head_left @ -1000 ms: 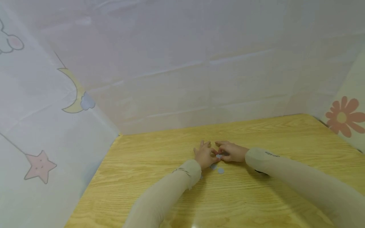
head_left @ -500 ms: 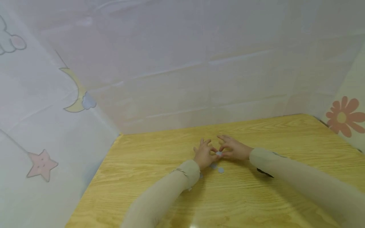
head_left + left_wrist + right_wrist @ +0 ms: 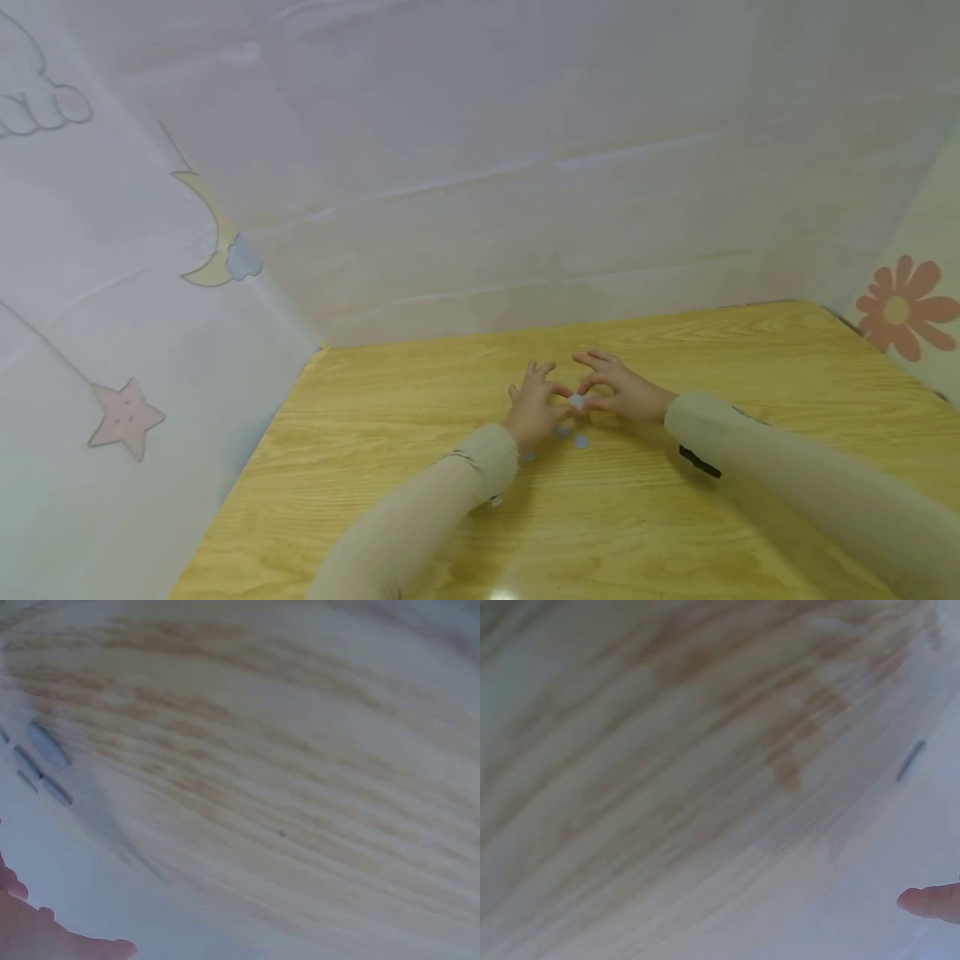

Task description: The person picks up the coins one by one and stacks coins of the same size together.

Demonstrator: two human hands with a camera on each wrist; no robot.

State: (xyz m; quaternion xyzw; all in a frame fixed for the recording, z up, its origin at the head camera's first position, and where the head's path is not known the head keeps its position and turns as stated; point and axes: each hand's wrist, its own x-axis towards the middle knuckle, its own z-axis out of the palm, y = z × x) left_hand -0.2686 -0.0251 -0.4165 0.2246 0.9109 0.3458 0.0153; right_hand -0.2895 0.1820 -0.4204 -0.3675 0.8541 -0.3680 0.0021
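Observation:
Close over the wooden table, both hands meet at a small pale blue-grey disc point(image 3: 576, 401) in the head view. My left hand point(image 3: 531, 412) pinches its left side with thumb and index finger, the other fingers spread. From the right, thumb and index finger of my right hand point(image 3: 628, 395) pinch the same disc. Just nearer to me lie more such discs, one grey disc point(image 3: 581, 442) and another disc point(image 3: 528, 456) by the left wrist. The left wrist view has several flat discs point(image 3: 48, 745) at its left edge. Only one right fingertip point(image 3: 915, 900) appears in the right wrist view.
The light wood-grain table point(image 3: 420, 392) runs back to a pale wall sheet point(image 3: 480, 208). A printed sheet point(image 3: 225, 350) with moon and star borders the left side. A small whitish piece point(image 3: 496, 501) shows under the left sleeve. A dark strap point(image 3: 699, 462) hangs below the right sleeve.
The disc between the fingers has come up slightly, and more of it shows. My right hand has shifted a little right and away from me. My left hand has barely moved.

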